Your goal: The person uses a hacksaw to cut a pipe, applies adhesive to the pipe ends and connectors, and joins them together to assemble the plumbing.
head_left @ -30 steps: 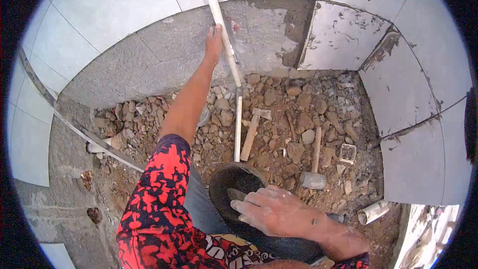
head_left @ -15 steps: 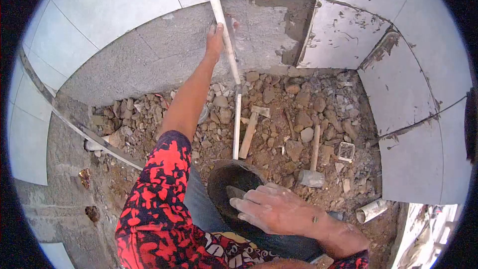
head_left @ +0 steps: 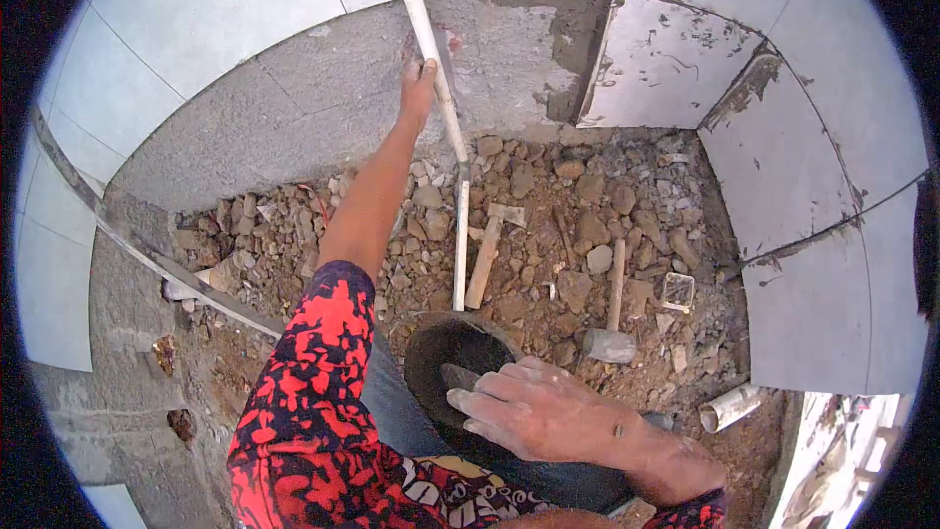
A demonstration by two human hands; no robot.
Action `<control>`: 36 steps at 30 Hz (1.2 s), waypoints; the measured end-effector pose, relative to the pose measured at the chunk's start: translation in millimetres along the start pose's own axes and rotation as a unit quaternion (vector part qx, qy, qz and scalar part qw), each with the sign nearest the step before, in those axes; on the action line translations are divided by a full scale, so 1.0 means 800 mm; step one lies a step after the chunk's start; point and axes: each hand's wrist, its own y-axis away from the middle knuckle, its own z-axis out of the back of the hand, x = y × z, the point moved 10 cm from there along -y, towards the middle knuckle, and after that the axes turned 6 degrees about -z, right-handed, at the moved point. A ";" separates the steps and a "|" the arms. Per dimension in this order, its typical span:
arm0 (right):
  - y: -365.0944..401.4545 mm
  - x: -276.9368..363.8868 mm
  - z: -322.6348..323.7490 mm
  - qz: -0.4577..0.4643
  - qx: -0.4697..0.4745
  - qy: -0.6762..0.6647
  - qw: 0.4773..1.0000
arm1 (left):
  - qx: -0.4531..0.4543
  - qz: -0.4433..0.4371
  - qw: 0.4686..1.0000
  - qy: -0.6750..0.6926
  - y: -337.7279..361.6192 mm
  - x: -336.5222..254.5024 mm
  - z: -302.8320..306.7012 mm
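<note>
My left hand (head_left: pixel 418 88) is stretched forward at the white pipe (head_left: pixel 419 15), its fingers against the pipe's left side, in front of the bare cement wall (head_left: pixel 323 88). My right hand (head_left: pixel 524 407), dusty with grey powder, is over the dark round bucket (head_left: pixel 431 348). A grey pointed blade (head_left: pixel 458 376) sticks out from its fingers; its handle is hidden under the hand. A thinner white strip (head_left: pixel 461 245) runs from the pipe's lower end to the bucket's rim.
Rubble (head_left: pixel 587 196) covers the ground ahead. On it lie a hammer (head_left: pixel 485 260), a mallet (head_left: pixel 612 345), a clear square box (head_left: pixel 678 291) and a short pipe piece (head_left: pixel 729 408). White tiles (head_left: pixel 774 157) line the right wall. A long metal strip (head_left: pixel 147 255) crosses the left side.
My left hand has slid slightly down along the pipe. The whole view has shifted a little; my right hand stays over the bucket.
</note>
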 end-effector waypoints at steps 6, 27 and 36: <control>0.001 -0.005 -0.004 -0.008 0.016 -0.003 1.000 | -0.008 0.041 0.999 0.029 0.014 -0.011 -0.003; -0.002 -0.004 0.000 -0.005 0.027 0.000 1.000 | 0.034 0.025 0.998 -0.038 -0.014 0.039 0.012; -0.001 -0.004 0.003 -0.006 0.013 -0.003 1.000 | 0.032 0.029 0.998 -0.035 0.004 -0.016 0.007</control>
